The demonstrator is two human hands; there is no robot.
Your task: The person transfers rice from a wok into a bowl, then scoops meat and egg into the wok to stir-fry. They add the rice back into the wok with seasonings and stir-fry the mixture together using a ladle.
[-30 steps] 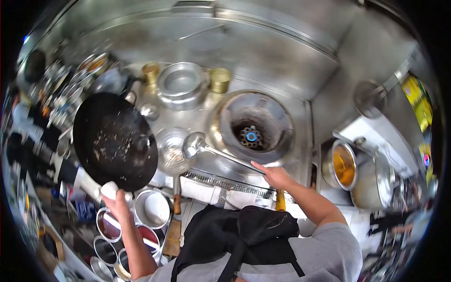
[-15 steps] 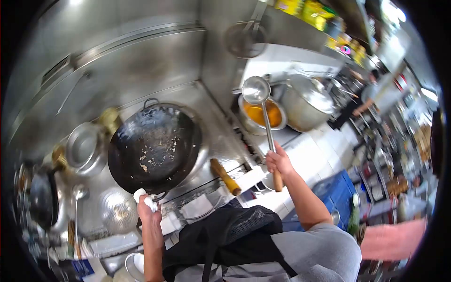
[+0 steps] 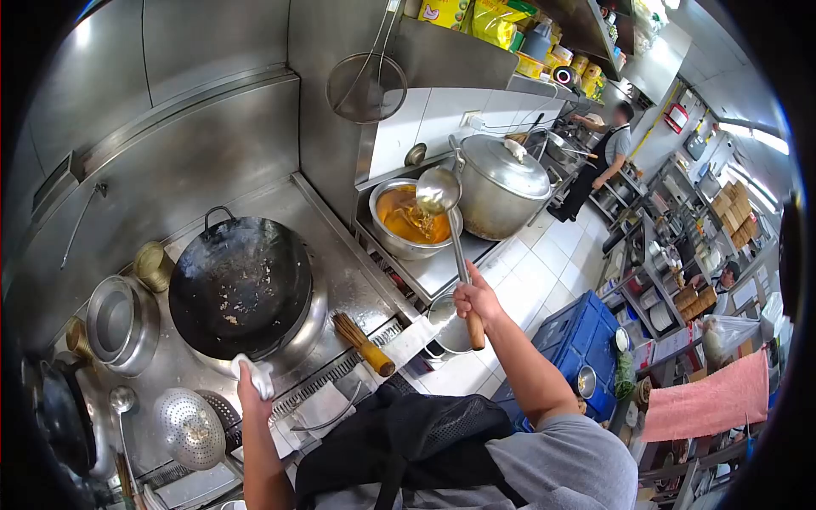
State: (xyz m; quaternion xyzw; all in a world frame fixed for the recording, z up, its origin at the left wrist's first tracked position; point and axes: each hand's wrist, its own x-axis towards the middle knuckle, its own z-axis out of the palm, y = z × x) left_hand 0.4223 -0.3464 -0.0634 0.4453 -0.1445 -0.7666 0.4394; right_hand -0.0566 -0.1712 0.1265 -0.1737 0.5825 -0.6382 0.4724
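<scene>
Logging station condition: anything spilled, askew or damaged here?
No spill or damage stands out. Mildly odd: pale bits scattered in the wok, looking like leftover residue, and a brush lying loose beside it.

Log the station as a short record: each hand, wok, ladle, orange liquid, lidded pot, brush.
left hand: gripping white cloth at the wok's near edge
right hand: gripping ladle handle
wok: on the burner ring, light food bits inside
ladle: bowl over the orange liquid's bowl; contact unclear
orange liquid: in a metal bowl, beside the lidded pot
lidded pot: lid on
brush: lying right of the wok
</scene>
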